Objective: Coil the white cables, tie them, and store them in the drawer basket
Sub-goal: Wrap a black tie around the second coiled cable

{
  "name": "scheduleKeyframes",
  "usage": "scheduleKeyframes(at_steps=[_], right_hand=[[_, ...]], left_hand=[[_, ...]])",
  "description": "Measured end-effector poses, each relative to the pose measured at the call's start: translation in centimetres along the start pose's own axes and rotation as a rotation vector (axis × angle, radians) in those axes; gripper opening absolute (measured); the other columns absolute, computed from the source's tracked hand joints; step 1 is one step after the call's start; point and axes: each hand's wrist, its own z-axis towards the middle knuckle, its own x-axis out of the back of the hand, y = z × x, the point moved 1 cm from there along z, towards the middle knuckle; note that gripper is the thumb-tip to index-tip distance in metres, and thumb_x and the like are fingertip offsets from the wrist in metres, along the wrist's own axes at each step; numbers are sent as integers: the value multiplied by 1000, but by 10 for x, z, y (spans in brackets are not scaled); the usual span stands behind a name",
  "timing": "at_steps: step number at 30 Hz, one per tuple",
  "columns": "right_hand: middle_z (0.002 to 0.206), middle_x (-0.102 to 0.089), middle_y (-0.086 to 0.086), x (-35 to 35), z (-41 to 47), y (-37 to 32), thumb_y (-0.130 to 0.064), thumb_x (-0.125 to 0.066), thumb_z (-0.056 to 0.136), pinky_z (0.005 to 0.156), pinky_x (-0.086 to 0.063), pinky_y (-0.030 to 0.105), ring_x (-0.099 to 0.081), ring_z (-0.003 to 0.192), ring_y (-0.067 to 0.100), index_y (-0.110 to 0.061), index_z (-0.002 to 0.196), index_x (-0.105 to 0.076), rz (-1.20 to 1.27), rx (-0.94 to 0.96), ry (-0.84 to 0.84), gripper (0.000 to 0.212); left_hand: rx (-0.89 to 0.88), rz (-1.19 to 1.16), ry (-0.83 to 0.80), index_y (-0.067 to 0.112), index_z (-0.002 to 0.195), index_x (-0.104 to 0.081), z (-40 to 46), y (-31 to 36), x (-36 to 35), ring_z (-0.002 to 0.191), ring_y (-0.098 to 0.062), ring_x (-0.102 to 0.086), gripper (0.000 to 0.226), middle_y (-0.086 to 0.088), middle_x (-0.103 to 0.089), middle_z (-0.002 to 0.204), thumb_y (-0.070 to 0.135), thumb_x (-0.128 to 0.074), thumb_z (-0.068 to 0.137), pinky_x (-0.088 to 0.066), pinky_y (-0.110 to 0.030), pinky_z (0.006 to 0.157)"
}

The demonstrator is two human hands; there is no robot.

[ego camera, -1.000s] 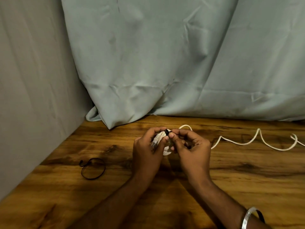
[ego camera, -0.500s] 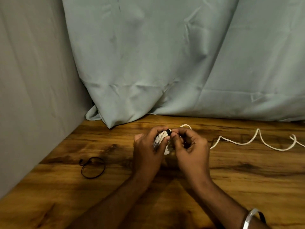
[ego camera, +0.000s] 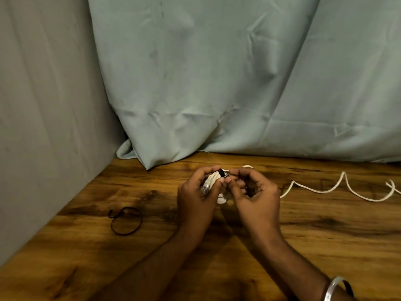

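**Two hands at a small cable bundle on a wooden table**

The wooden table [ego camera: 86, 246] has a warm brown, strongly grained top with dark streaks. A plain grey wall [ego camera: 43, 105] closes it on the left, and a pale blue-green curtain [ego camera: 217, 83] hangs behind it, creased, with its lower edge resting on the back of the tabletop.

Counted: two hands, two white cables, two black ties, one bangle.

The first cable is a coiled white cable [ego camera: 213, 178], held above the table's middle between both hands. The left hand [ego camera: 195, 198] curls its fingers round the bundle, with a clear connector showing against its palm side. The right hand [ego camera: 256, 198] has its fingers bent inward and its thumb and forefinger pinched at the black tie [ego camera: 221, 172] that sits round the top of the bundle. Whether the tie is fully fastened cannot be told. A bit of white shows below the hands, near the tabletop.

The second is a loose white cable [ego camera: 338, 190], lying uncoiled in wavy bends on the table to the right of the hands and running out at the right edge.

A spare black tie [ego camera: 127, 221] lies as an open loop on the table, well left of the hands.

A silver bangle [ego camera: 332, 288] circles the right wrist.
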Motion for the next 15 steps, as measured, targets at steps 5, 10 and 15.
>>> scheduleKeyframes(at_steps=[5, 10, 15], right_hand=[[91, -75, -19, 2, 1, -2, -2, -76, 90, 68, -58, 19, -72, 80, 5, -32, 93, -76, -78, 56, 13, 30], [87, -72, -14, 3, 0, -4, -8, -77, 90, 63, -57, 22, -69, 78, 5, -27, 94, -77, -144, 116, 31, 19], [90, -68, -12, 5, 1, 2, -15, -72, 93, 65, -58, 38, -66, 77, 8, -18, 97, -77, -258, 204, 48, 7]], left_hand=[[8, -21, -3, 23, 108, -72, -1, 1, 0, 94, -1, -70, 28, 19, -74, 100, 9, -77, 85, -54, -19, 79], [1, -22, -6, 22, 109, -72, -1, 3, -1, 94, 2, -69, 28, 19, -74, 100, 8, -77, 85, -52, -15, 79], [4, -23, -30, 22, 110, -72, -2, 2, -3, 96, 0, -70, 28, 15, -75, 103, 11, -77, 85, -56, -21, 82]])
